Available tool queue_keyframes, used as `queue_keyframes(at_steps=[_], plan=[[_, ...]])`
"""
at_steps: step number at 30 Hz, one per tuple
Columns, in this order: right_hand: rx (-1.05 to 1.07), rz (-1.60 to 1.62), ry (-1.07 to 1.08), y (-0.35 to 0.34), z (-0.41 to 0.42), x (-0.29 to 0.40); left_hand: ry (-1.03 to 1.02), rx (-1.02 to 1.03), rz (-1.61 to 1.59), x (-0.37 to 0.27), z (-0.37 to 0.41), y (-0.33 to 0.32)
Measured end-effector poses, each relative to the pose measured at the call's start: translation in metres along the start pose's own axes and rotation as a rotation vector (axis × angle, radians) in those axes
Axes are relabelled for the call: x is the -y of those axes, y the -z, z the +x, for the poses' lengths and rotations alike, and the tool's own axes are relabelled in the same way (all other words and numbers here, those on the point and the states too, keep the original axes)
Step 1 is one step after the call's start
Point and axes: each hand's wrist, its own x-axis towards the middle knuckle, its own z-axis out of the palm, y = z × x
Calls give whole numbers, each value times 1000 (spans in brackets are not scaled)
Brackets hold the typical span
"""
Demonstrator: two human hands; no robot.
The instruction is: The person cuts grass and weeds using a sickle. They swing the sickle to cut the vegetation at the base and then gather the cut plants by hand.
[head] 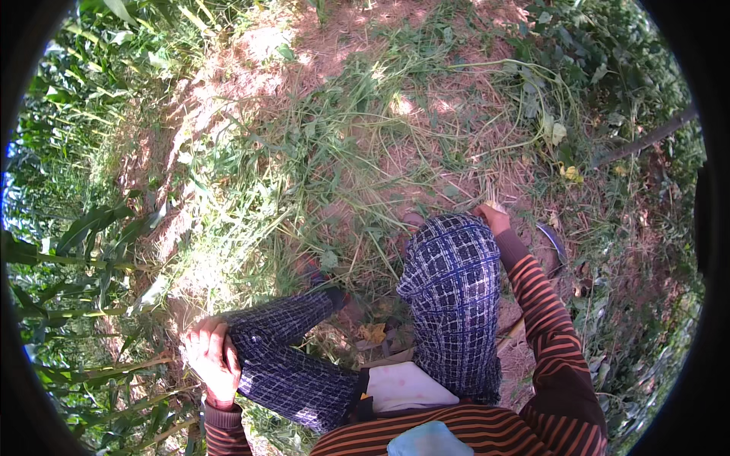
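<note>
My left hand [212, 354] rests on the bent left knee of my dark checked trousers [296, 373], its fingers curled over the cloth, holding no object that I can see. Beside the raised right knee is my right hand [494, 216], its fingers bent; whether something is in them cannot be told. A curved metal blade [552, 242], perhaps a sickle's, lies on the ground to the right of that wrist. Part of a wooden handle [510, 336] shows between the right leg and the right forearm. Cut grass [342, 148] lies loosely over the soil before me.
Tall maize plants [85, 256] stand along the left side. Leafy vines [542, 91] spread at the upper right, where a thin branch or stick [650, 137] slants in. A yellow flower or leaf [571, 174] lies among them. Dry brown leaves [373, 332] lie between my legs.
</note>
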Motion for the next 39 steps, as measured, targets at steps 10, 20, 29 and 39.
queue_keyframes(at_steps=[10, 20, 29, 39], plan=[[-12, -655, -139, -29, 144, -13, 45, 139, 32, 8, -12, 3], [240, -1099, 67, -62, 170, -22, 85, 145, 26, 4, -13, 2], [213, -900, 324, 21, 89, -25, 137, 116, -22, -14, 5, 3], [-363, 423, 207, 189, 29, -91, -18, -54, -74, -31, 11, 9]])
